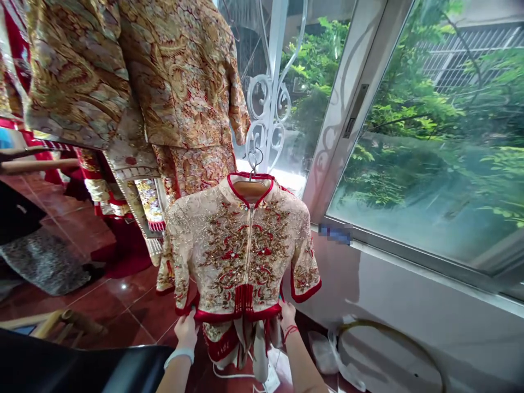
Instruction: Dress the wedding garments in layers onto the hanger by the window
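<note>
A cream embroidered jacket (245, 245) with red trim and red tassels hangs in front of me on a hanger (251, 188). My left hand (186, 329) is closed on the jacket's lower left hem. On the other side, my right hand (287, 314) grips the lower right hem. Both hands' fingertips are partly hidden by the cloth. Below the hem, part of another garment (223, 344) with red bands shows, and a white tag (271, 379) lies lower down.
Gold brocade garments (180, 82) hang behind on the left. A white scrolled metal stand (266, 103) rises by the window (434, 153). At lower right, a hoop (388, 326) leans against the wall beside a plastic bag (331, 355). A black surface (82, 363) fills the lower left.
</note>
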A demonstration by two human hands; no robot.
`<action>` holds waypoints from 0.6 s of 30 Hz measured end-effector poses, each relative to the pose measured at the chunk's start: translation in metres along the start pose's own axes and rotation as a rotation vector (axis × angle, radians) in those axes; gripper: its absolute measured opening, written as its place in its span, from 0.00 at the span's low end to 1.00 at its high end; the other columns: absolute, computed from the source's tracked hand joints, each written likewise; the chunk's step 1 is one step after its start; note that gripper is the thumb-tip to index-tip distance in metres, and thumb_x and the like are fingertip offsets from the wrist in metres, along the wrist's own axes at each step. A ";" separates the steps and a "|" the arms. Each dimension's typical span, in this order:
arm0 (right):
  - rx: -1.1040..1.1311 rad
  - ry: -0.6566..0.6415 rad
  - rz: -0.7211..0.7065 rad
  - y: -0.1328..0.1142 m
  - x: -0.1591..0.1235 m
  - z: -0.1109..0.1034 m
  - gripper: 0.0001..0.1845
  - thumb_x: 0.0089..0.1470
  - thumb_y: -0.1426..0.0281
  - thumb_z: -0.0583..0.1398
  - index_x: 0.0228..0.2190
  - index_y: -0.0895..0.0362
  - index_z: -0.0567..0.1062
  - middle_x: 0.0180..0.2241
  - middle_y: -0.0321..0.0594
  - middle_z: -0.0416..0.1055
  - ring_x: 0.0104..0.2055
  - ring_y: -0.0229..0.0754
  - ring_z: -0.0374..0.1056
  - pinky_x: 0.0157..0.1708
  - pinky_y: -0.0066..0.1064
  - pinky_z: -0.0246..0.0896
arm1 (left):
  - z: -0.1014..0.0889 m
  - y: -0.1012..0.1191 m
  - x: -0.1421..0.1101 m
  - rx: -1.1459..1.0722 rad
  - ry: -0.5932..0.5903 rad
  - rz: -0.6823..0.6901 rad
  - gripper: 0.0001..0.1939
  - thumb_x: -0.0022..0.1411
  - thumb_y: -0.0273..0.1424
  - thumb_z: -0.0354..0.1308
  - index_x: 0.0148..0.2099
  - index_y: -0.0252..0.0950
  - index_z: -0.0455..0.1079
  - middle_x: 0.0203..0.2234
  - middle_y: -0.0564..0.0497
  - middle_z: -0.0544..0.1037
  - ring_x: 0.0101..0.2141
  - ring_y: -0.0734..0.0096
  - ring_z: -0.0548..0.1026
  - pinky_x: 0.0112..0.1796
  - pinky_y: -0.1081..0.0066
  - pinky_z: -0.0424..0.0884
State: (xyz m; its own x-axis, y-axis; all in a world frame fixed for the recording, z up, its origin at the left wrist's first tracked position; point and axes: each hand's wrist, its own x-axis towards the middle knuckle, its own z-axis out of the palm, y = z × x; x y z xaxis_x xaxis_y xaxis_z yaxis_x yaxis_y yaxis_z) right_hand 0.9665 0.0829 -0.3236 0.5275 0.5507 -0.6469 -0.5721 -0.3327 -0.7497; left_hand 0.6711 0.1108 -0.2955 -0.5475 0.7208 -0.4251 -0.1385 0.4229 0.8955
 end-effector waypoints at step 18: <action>-0.036 -0.189 -0.361 -0.004 -0.019 -0.021 0.24 0.23 0.59 0.62 0.25 0.50 0.56 0.14 0.22 0.53 0.17 0.38 0.56 0.21 0.30 0.52 | -0.019 0.022 -0.057 0.363 0.155 0.396 0.08 0.49 0.40 0.52 0.24 0.42 0.61 0.17 0.51 0.72 0.31 0.45 0.78 0.33 0.53 0.74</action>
State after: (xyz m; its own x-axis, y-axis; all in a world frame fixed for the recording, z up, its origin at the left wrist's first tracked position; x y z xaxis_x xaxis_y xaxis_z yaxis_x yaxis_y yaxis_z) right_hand 0.9717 0.0580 -0.3109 0.5641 0.7667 -0.3065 -0.3470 -0.1167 -0.9306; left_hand 0.6840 0.0686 -0.2491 -0.6184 0.7857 -0.0164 0.3809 0.3179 0.8682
